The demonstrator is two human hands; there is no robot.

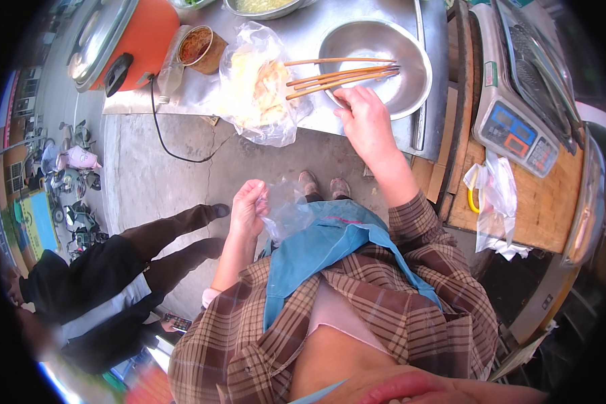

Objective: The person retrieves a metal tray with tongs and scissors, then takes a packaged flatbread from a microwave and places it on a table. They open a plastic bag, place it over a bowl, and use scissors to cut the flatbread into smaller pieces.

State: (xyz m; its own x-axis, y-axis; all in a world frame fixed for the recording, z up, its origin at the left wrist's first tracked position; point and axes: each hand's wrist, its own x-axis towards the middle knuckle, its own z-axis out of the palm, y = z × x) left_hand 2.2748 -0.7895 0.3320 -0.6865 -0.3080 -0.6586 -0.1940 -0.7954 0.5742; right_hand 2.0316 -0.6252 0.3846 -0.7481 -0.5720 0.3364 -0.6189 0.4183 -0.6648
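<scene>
Over the steel bowl [411,50], chopsticks [343,79]

Bright daylight, glinting steel bowl [413,84], bent edges, black corners

Chopsticks [343,76] and right hand [368,121] — together — hide some of the steel bowl [400,93].

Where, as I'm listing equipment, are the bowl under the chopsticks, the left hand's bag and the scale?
Bowl [405,87], head view: inner wall.
Bag [287,210], head view: crumpled middle.
Scale [512,129], head view: front panel.
</scene>
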